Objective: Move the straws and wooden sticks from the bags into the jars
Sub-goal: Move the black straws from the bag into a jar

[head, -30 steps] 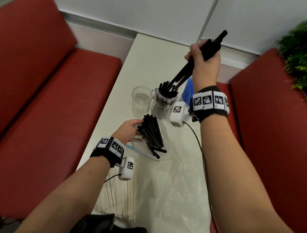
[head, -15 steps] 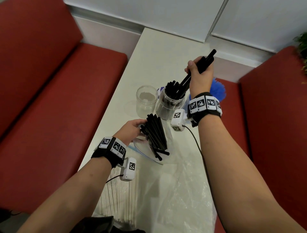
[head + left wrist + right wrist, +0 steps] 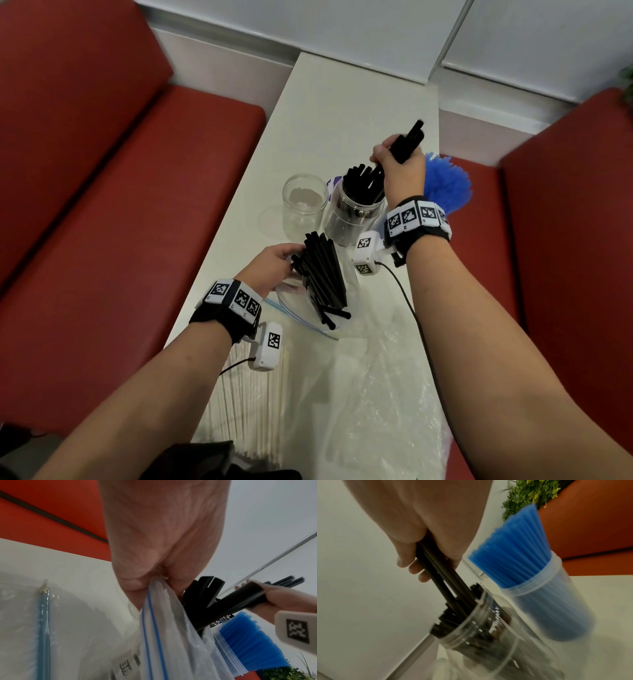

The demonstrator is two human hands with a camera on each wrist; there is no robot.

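My right hand (image 3: 399, 164) grips a bunch of black straws (image 3: 407, 140), their lower ends inside a clear jar (image 3: 354, 219) partly filled with black straws (image 3: 453, 615). My left hand (image 3: 274, 262) pinches the rim of a zip bag (image 3: 154, 622) that holds more black straws (image 3: 323, 274), propped up on the table. An empty clear jar (image 3: 303, 205) stands left of the black-straw jar. A jar of blue straws (image 3: 539, 588) stands just right of it, behind my right wrist (image 3: 445, 185). White sticks in a bag (image 3: 250, 404) lie under my left forearm.
The narrow white table (image 3: 342, 109) runs between red benches (image 3: 102, 205) on both sides. Crumpled clear plastic (image 3: 376, 394) covers the near end of the table. A green plant (image 3: 530, 492) stands at the far right.
My right hand has come down with the black straws, pushing their lower ends deeper into the jar. The left hand keeps its hold on the bag.
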